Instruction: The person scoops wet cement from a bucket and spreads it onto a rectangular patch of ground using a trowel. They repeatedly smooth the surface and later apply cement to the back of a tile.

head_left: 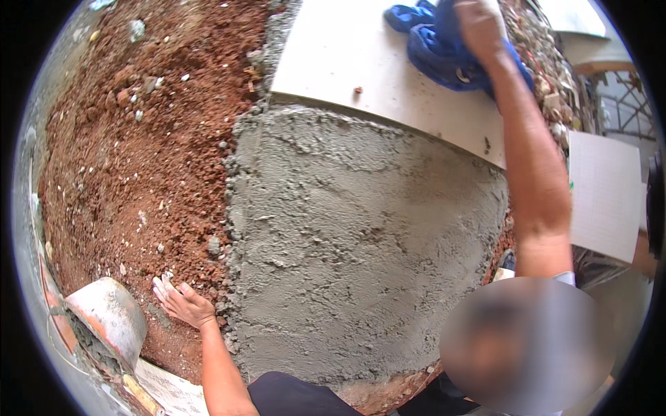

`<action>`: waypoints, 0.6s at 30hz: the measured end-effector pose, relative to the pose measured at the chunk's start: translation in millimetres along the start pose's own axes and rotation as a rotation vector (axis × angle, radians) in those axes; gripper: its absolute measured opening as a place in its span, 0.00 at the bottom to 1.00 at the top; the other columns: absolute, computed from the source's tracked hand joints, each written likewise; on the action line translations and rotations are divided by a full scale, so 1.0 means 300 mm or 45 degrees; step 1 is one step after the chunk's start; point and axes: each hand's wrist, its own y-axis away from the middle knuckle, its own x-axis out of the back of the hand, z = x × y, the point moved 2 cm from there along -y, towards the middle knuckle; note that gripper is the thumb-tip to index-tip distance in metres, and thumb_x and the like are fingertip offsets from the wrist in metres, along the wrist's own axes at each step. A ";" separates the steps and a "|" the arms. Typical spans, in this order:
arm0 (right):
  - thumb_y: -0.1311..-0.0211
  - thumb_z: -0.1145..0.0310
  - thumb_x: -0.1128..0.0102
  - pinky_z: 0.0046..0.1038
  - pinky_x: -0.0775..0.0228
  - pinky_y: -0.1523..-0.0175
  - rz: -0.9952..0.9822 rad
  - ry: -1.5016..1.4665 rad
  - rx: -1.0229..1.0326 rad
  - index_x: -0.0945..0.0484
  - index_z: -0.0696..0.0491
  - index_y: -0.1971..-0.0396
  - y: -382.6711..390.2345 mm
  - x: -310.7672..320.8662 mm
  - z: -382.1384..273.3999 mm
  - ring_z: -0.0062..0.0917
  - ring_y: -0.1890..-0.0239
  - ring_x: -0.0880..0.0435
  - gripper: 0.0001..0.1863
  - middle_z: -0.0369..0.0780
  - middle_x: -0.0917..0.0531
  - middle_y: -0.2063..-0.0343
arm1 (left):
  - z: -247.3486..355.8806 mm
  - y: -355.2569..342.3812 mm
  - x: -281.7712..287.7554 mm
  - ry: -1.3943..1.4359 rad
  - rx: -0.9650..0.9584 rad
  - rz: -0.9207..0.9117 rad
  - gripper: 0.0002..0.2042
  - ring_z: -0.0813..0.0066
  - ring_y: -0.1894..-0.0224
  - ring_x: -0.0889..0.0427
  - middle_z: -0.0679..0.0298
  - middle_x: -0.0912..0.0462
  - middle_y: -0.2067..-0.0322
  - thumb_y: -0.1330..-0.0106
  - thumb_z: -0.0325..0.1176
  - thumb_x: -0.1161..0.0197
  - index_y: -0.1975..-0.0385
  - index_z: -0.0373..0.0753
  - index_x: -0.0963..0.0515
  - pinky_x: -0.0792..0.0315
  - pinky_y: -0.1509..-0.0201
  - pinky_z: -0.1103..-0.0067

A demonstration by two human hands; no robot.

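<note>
My left hand (pixel 184 304) lies palm down on reddish soil (pixel 173 173), its fingers apart and nothing held. My right arm reaches far forward, and my right hand (pixel 480 29) is closed on a bunched blue cloth (pixel 444 59). The cloth rests on a large white tile (pixel 333 48) at the far side, and some of it hangs past the hand and forearm. Grey wet mortar (pixel 361 249) is spread in front of me, up to the tile's near edge. A small reddish crumb (pixel 358 90) and dark specks lie on the tile.
At the lower left sits a mortar-smeared white and orange bucket (pixel 114 315), beside a wooden handle (pixel 142 395). Another pale panel (pixel 603 194) stands at the right. Stony rubble (pixel 548 83) borders the tile's right side. A blurred patch hides the lower right.
</note>
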 end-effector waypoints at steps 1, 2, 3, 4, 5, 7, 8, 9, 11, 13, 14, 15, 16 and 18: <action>0.33 0.70 0.49 0.30 0.23 0.61 -0.054 -0.678 0.401 0.22 0.53 0.60 0.003 0.064 -0.088 0.33 0.65 0.16 0.07 0.44 0.18 0.64 | 0.005 0.001 -0.001 -0.013 0.055 -0.013 0.29 0.53 0.31 0.43 0.53 0.38 0.34 0.28 0.51 0.65 0.37 0.38 0.33 0.52 0.30 0.58; 0.34 0.68 0.45 0.28 0.24 0.58 0.034 -1.499 0.303 0.20 0.52 0.60 0.042 0.153 -0.217 0.31 0.65 0.17 0.08 0.41 0.19 0.66 | 0.010 0.003 0.003 -0.011 0.053 -0.013 0.29 0.53 0.31 0.43 0.53 0.38 0.33 0.28 0.52 0.65 0.37 0.38 0.34 0.53 0.30 0.58; 0.35 0.65 0.46 0.30 0.24 0.56 0.010 -1.770 0.319 0.19 0.48 0.60 0.081 0.241 -0.299 0.32 0.62 0.17 0.09 0.42 0.19 0.67 | 0.011 0.005 0.006 0.000 0.056 -0.019 0.29 0.53 0.30 0.43 0.53 0.38 0.33 0.28 0.52 0.66 0.37 0.38 0.34 0.53 0.30 0.57; 0.35 0.63 0.46 0.33 0.24 0.53 0.096 -2.005 0.410 0.17 0.44 0.60 0.114 0.337 -0.357 0.33 0.60 0.16 0.10 0.42 0.19 0.67 | 0.014 0.005 0.006 0.008 0.070 -0.033 0.29 0.53 0.30 0.44 0.53 0.38 0.33 0.28 0.52 0.66 0.37 0.38 0.34 0.54 0.30 0.57; 0.35 0.61 0.45 0.32 0.24 0.53 -0.119 -1.981 0.434 0.17 0.43 0.60 0.136 0.413 -0.403 0.33 0.61 0.16 0.10 0.41 0.18 0.67 | 0.015 0.004 0.007 -0.010 0.073 -0.053 0.30 0.54 0.30 0.44 0.54 0.38 0.33 0.28 0.52 0.67 0.37 0.39 0.34 0.55 0.30 0.55; 0.35 0.58 0.45 0.33 0.24 0.53 -0.167 -2.092 0.620 0.17 0.41 0.59 0.164 0.548 -0.460 0.33 0.62 0.16 0.11 0.39 0.18 0.65 | 0.018 0.001 0.011 0.003 0.060 -0.035 0.30 0.54 0.30 0.44 0.54 0.38 0.33 0.29 0.52 0.67 0.37 0.38 0.34 0.56 0.30 0.55; 0.36 0.58 0.45 0.34 0.24 0.53 -0.181 -2.106 0.692 0.16 0.43 0.61 0.163 0.601 -0.481 0.34 0.62 0.16 0.11 0.39 0.17 0.65 | 0.021 0.000 0.012 0.011 0.054 -0.029 0.30 0.54 0.30 0.44 0.54 0.38 0.33 0.29 0.52 0.67 0.37 0.38 0.34 0.56 0.30 0.54; 0.36 0.58 0.45 0.34 0.24 0.53 -0.210 -2.013 0.698 0.16 0.43 0.62 0.169 0.638 -0.493 0.35 0.62 0.16 0.10 0.39 0.17 0.66 | 0.023 -0.002 0.014 0.016 0.050 -0.033 0.30 0.54 0.30 0.44 0.54 0.38 0.33 0.29 0.51 0.66 0.37 0.38 0.35 0.56 0.30 0.55; 0.35 0.59 0.46 0.35 0.24 0.54 -0.255 -1.914 0.773 0.17 0.45 0.64 0.168 0.677 -0.511 0.35 0.61 0.16 0.11 0.38 0.17 0.66 | 0.026 -0.004 0.018 0.010 0.050 -0.034 0.29 0.54 0.30 0.44 0.54 0.38 0.33 0.29 0.51 0.66 0.36 0.38 0.35 0.56 0.30 0.55; 0.37 0.60 0.46 0.36 0.24 0.54 -0.224 -1.890 0.728 0.18 0.47 0.66 0.165 0.685 -0.530 0.35 0.61 0.16 0.10 0.39 0.17 0.66 | 0.029 -0.005 0.022 0.012 0.045 -0.035 0.29 0.54 0.30 0.44 0.54 0.38 0.33 0.29 0.50 0.66 0.36 0.37 0.35 0.56 0.30 0.55; 0.37 0.61 0.46 0.36 0.24 0.54 -0.289 -1.843 0.715 0.19 0.48 0.67 0.167 0.683 -0.542 0.35 0.61 0.17 0.10 0.39 0.17 0.66 | 0.029 -0.006 0.021 0.006 0.044 -0.030 0.29 0.54 0.30 0.44 0.54 0.38 0.33 0.29 0.50 0.66 0.36 0.37 0.35 0.56 0.30 0.56; 0.39 0.62 0.46 0.37 0.24 0.54 -0.192 -1.862 0.715 0.20 0.50 0.68 0.169 0.689 -0.549 0.35 0.61 0.16 0.09 0.40 0.17 0.66 | 0.029 -0.004 0.021 0.003 0.049 -0.034 0.29 0.54 0.30 0.44 0.54 0.38 0.34 0.29 0.50 0.66 0.36 0.37 0.35 0.56 0.30 0.56; 0.40 0.63 0.46 0.37 0.24 0.55 -0.164 -1.843 0.705 0.21 0.51 0.69 0.171 0.692 -0.557 0.36 0.62 0.16 0.09 0.41 0.17 0.67 | 0.029 -0.002 0.019 -0.001 0.064 -0.047 0.29 0.54 0.30 0.44 0.54 0.38 0.34 0.29 0.50 0.66 0.36 0.37 0.35 0.56 0.30 0.56; 0.42 0.65 0.46 0.38 0.24 0.56 -0.137 -1.789 0.678 0.23 0.53 0.71 0.176 0.701 -0.569 0.37 0.63 0.16 0.08 0.42 0.17 0.68 | 0.028 -0.001 0.018 -0.005 0.040 -0.026 0.29 0.54 0.30 0.43 0.54 0.38 0.34 0.29 0.50 0.65 0.36 0.37 0.35 0.55 0.30 0.56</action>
